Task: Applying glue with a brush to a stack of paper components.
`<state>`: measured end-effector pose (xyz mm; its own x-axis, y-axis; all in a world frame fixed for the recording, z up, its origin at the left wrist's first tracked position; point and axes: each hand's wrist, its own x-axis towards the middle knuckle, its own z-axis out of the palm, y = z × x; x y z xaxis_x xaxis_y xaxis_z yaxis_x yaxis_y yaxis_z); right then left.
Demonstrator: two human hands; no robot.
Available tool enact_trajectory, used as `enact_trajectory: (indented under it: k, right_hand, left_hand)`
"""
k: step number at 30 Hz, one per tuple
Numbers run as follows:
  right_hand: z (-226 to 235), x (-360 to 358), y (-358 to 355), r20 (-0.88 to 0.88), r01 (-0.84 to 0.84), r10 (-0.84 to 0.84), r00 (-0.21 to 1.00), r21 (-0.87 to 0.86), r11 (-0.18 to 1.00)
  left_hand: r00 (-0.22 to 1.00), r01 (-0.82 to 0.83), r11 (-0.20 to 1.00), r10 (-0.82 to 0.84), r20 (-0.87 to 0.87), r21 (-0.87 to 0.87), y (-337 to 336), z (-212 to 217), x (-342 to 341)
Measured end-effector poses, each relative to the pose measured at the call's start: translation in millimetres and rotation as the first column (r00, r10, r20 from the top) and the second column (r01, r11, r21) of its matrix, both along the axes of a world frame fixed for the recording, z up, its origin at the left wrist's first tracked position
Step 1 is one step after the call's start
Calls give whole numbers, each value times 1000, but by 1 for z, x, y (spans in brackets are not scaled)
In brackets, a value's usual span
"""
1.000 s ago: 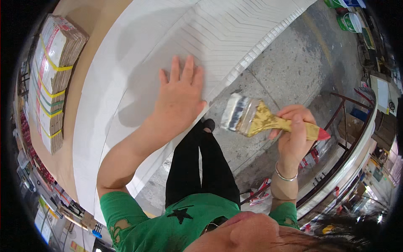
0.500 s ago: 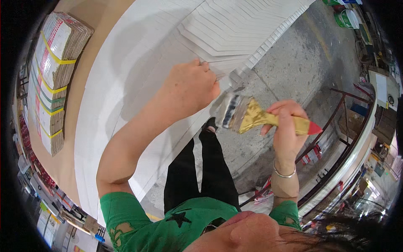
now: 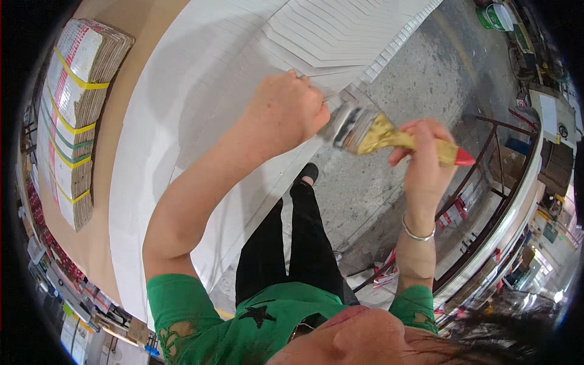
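Note:
My right hand (image 3: 429,148) grips a wide paint brush (image 3: 389,135) by its yellow handle, which ends in a red tip. The brush head points left, over the edge of the fanned white paper sheets (image 3: 340,39), close to the fingers of my left hand. Over the lower edge of these sheets my left hand (image 3: 291,109) is closed, with its fingertips turned under and hidden. Whatever it may pinch there I cannot make out. The bristles are blurred, and whether they touch the paper cannot be seen.
A strapped bundle of flat cardboard (image 3: 76,115) lies on the brown tabletop (image 3: 137,24) at left. Larger white sheets (image 3: 149,143) cover the table beside me. To the right are a dark red metal frame (image 3: 496,158) and, farther off, a white-and-green bucket (image 3: 496,18) on the concrete floor (image 3: 395,103).
Both hands have shifted slightly to the right; the left is also a bit higher. The brush has moved up and right with my right hand, and its head is nearer the strip edge.

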<state>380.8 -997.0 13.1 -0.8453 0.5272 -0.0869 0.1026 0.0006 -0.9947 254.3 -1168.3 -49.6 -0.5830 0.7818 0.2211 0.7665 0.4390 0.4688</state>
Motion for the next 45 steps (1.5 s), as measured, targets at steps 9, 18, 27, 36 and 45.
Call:
enact_trajectory:
  k: [9, 18, 27, 36, 45]
  right_hand:
    - [18, 24, -11, -85, -52, 55, 995, 44, 998]
    - [-6, 36, -46, 6, -53, 53, 999, -6, 999]
    - [4, 5, -17, -17, 142, -142, 990, 250, 958]
    - [0, 44, -51, -49, -1, 1, 999, -6, 1000]
    - [4, 47, -71, 86, -97, 99, 991, -25, 995]
  left_hand:
    - [891, -241, 969, 199, -409, -53, -21, 4, 43]
    - [980, 71, 956, -14, 199, -284, -57, 16, 46]
    - [983, 68, 974, -28, 184, -217, -59, 16, 45]
    - [983, 69, 985, -40, 181, -155, -62, 12, 45]
    - [991, 61, 998, -58, 124, -26, -62, 2, 44]
